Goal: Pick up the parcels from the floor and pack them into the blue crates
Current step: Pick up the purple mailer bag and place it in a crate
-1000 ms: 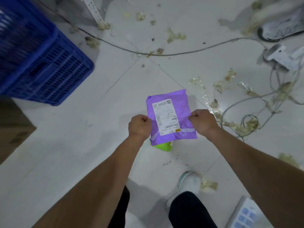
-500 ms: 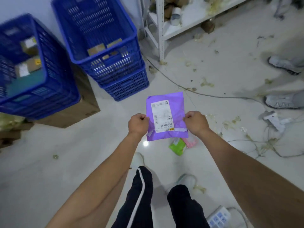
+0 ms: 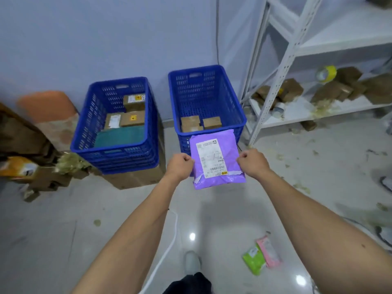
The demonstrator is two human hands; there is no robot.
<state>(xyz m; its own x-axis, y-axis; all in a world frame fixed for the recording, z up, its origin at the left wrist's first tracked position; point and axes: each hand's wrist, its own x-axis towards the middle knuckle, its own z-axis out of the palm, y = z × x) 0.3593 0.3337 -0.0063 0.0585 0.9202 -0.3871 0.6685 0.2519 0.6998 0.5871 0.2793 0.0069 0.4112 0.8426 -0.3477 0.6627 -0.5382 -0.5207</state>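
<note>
**Q:** Where is the purple parcel, and how is it held?

**A:** It is held in the air, label upward, in front of the near wall of the right blue crate. Its left edge is pinched by the left hand and its right edge by the right hand. Both hands are curled closed onto the film.

**Q:** What handling is to be expected?

**A:** A soft plastic mailer is indicated, as the film is wrinkled and the lower edge bulges. Low weight is judged likely, since an edge pinch appears to suffice. The film is presumed slippery, so hold is best taken at the two side edges, as it is here. The contents cannot be determined from this view, so fragility is not ruled out. Lowering is advised rather than dropping.

**Q:** What is to be noted around it?

**A:** Brown boxes lie at the near end of the right crate, and its far end is bare. The left blue crate stands just beside it and is partly filled. Green and pink packets lie on the floor below the right forearm.
</note>
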